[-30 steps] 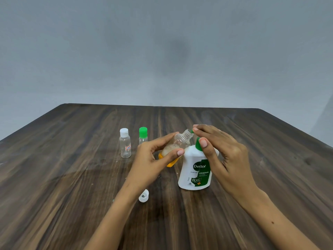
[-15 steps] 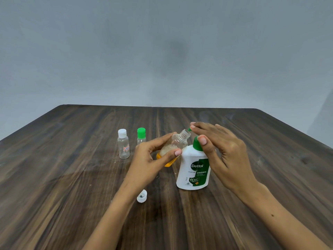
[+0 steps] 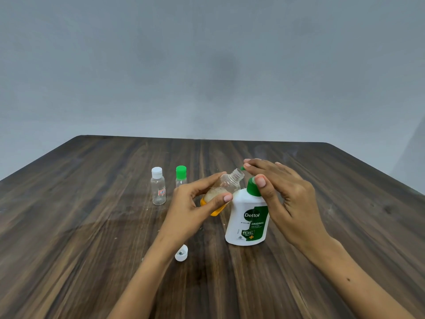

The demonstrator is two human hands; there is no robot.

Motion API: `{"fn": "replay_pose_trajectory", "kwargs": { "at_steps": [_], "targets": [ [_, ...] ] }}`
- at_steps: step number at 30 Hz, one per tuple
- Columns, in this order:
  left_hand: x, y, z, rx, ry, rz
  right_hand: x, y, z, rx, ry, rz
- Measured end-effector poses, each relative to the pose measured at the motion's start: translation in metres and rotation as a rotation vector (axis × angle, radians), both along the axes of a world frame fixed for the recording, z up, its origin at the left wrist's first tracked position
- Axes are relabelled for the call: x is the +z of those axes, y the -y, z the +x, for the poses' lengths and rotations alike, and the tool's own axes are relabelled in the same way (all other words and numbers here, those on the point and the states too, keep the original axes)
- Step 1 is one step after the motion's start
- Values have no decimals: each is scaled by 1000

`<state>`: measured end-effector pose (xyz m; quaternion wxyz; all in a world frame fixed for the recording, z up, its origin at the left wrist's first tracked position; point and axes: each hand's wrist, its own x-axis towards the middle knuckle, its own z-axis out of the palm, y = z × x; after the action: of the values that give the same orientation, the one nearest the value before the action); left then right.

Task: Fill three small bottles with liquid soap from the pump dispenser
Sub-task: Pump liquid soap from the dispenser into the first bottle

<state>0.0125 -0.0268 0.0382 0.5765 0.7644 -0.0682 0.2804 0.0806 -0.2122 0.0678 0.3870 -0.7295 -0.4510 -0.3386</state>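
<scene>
One uncapped bottle (image 3: 222, 192), part-filled, is tilting in the gripping left hand (image 3: 195, 203); the right hand (image 3: 282, 194), fingers flat, is pressing the Dettol pump dispenser (image 3: 249, 217); keep its mouth under the nozzle.

A dark wooden table (image 3: 92, 226) carries a white soap dispenser (image 3: 247, 222) standing upright near its middle. Well to the left stand two small clear bottles close together, one white-capped (image 3: 158, 187), one green-capped (image 3: 181, 176), and a loose white cap (image 3: 181, 253) lies nearer the front edge.
</scene>
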Motion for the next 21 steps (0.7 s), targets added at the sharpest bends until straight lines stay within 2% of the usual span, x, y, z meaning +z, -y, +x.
{"fn": "replay_pose_trajectory", "kwargs": {
  "at_steps": [21],
  "targets": [
    [-1, -1, 0, 16, -32, 2, 1, -3, 1, -9, 18, 8]
  ]
}}
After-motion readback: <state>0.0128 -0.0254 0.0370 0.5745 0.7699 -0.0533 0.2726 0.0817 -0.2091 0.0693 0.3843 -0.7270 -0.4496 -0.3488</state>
